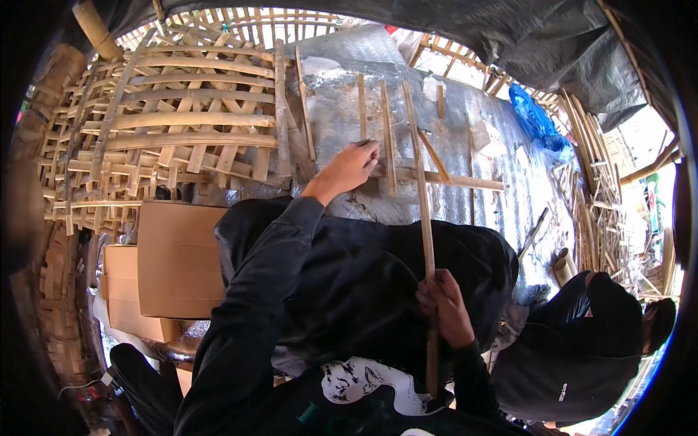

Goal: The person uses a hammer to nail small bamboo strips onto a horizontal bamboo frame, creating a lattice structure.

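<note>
My right hand (445,307) is wrapped round a long, narrow bamboo strip (424,207). The strip runs from near my chest, over my dark-clothed lap, to the metal sheet ahead. My left hand (347,170) is closed in front of my knees; what its fingers hold is hidden, though a small dark edge shows at the fingertips. Just beyond it, a shorter bamboo strip (362,105) points away from me. Another strip (388,142) lies between my left hand and the long one. A crosswise bamboo piece (472,182) extends right from near my left hand.
Woven bamboo lattice panels (189,109) are piled at the left, above cardboard boxes (180,261). Grey metal sheeting (331,94) covers the ground ahead. Farther right are a blue plastic bag (534,120) and bundled bamboo sticks (592,189). Another person (574,356) sits close at my right.
</note>
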### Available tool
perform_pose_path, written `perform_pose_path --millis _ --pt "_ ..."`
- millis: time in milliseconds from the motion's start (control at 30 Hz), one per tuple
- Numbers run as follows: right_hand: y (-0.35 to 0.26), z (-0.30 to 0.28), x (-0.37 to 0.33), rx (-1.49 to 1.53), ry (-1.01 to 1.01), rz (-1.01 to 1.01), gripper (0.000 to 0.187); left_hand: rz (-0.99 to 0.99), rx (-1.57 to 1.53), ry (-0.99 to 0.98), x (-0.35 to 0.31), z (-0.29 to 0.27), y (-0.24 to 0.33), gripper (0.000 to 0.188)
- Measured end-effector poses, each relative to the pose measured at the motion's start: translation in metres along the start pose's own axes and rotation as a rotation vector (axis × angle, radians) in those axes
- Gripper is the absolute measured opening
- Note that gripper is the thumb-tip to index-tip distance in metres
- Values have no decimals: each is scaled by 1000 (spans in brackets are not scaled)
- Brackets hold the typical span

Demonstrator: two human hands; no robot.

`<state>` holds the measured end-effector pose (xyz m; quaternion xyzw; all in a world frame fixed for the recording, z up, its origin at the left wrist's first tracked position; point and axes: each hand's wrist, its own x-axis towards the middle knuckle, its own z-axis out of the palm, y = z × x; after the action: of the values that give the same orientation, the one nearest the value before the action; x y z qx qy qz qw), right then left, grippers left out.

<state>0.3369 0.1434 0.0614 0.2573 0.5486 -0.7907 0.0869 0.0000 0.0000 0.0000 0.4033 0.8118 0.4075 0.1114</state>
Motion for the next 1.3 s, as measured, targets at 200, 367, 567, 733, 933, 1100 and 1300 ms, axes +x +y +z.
perform_pose_path --millis 200,367,567,733,933,1100,1300 --pt "0 30 -6 -193 107 -27 12 251 -13 93 5 38 -8 18" --pt "4 38 -7 -193 105 -6 18 316 93 110 2 61 -17 32" --pt "-11 47 -13 -113 79 21 39 152 121 -34 1 58 -8 37" --pt "-17 47 -14 -29 5 24 45 227 125 25 -1 58 -12 38" --pt "-4 44 -6 3 -32 10 51 238 96 9 -1 55 -6 37" --pt "-1 46 -3 12 -30 28 56 215 118 -17 0 54 -6 40" --pt "2 49 0 18 -14 37 58 205 141 -35 -1 55 -8 43"
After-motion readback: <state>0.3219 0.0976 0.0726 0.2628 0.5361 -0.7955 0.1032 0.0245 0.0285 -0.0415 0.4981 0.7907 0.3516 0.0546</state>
